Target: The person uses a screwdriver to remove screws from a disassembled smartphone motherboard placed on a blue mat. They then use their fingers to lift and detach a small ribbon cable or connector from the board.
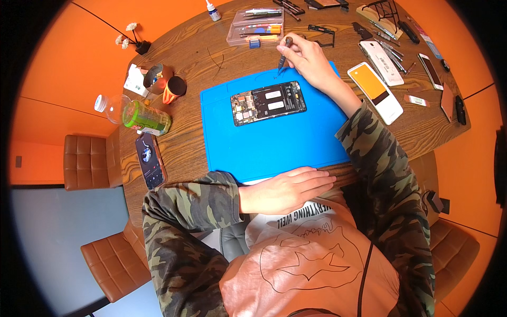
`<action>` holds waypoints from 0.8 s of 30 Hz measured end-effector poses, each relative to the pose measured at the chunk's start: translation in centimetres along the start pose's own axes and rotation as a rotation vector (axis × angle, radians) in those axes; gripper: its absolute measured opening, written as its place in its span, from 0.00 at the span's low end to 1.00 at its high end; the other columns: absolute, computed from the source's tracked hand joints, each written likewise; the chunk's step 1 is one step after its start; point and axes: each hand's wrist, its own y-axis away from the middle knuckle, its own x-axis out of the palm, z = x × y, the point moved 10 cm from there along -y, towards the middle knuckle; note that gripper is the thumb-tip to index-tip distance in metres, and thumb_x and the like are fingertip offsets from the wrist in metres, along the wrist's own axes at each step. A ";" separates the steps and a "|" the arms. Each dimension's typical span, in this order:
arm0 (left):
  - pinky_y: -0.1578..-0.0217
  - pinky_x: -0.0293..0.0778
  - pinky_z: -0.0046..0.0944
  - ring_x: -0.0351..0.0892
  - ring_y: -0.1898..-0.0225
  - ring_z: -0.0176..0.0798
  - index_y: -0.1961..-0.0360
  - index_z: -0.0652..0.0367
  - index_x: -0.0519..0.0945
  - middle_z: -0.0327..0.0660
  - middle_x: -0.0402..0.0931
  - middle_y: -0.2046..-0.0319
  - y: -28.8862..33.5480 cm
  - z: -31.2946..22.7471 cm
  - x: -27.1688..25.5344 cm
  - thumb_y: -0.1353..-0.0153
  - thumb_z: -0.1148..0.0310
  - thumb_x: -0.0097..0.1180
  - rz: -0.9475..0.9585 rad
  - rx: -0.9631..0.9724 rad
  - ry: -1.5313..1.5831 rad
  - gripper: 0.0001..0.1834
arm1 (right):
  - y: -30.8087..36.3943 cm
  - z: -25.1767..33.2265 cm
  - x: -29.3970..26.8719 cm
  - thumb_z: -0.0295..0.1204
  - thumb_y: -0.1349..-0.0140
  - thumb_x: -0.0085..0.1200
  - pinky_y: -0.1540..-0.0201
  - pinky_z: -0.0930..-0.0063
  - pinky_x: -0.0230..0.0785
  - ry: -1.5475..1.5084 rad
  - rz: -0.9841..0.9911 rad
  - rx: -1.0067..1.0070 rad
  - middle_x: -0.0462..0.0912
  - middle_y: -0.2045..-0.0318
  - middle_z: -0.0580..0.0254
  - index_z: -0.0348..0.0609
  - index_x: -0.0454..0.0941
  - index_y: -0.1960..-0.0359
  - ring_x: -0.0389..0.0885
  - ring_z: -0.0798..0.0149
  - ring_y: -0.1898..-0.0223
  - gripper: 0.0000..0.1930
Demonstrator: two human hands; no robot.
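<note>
My right hand (306, 59) grips a dark precision screwdriver (284, 53) over the far edge of a blue work mat (274, 150). Its tip points down at the mat, close to a few tiny dark bits, perhaps screws (275, 77). Nearer to me on the mat lies an opened smartphone (268, 103), its circuit board and black battery exposed. My left hand (288, 189) rests along the mat's near edge with its fingers stretched out and nothing in them.
Beyond the mat stands a clear plastic tool case (255, 26). White phone parts (381, 63), a yellow-and-white panel (374, 91) and several metal tools (391, 53) lie to the right. A green-labelled bottle (147, 117), a cup (158, 78) and a lit phone (150, 160) occupy the left.
</note>
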 end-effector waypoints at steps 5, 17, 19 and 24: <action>0.26 0.57 0.50 0.61 0.26 0.48 0.30 0.67 0.66 0.51 0.61 0.27 0.1 0.0 0.0 0.41 0.75 0.52 0.000 -0.002 0.001 0.35 | 0.1 1.7 -0.7 0.40 0.24 0.53 0.78 0.81 0.59 -0.059 -0.035 -0.068 0.74 0.81 0.74 0.43 0.78 0.59 0.67 0.81 0.82 0.13; 0.25 0.56 0.50 0.59 0.25 0.47 0.29 0.66 0.66 0.50 0.60 0.26 0.3 0.1 0.2 0.43 0.75 0.52 0.000 0.001 0.017 0.37 | 6.3 4.1 -1.9 0.36 0.24 0.53 0.74 0.80 0.59 -0.337 -0.014 0.092 0.71 0.80 0.73 0.39 0.76 0.62 0.65 0.80 0.77 0.13; 0.25 0.55 0.50 0.59 0.25 0.47 0.29 0.66 0.66 0.50 0.60 0.26 0.3 0.1 0.2 0.44 0.75 0.52 0.008 0.006 0.005 0.38 | 6.8 4.2 -1.4 0.35 0.24 0.53 0.76 0.78 0.53 -0.293 0.005 0.048 0.67 0.82 0.73 0.38 0.75 0.63 0.60 0.79 0.78 0.13; 0.26 0.57 0.50 0.60 0.25 0.48 0.30 0.68 0.67 0.51 0.61 0.26 0.3 0.1 0.1 0.45 0.75 0.52 -0.007 0.011 0.006 0.37 | 6.9 4.2 -0.5 0.34 0.24 0.52 0.77 0.73 0.49 -0.219 0.030 -0.025 0.64 0.82 0.70 0.37 0.74 0.62 0.56 0.77 0.79 0.12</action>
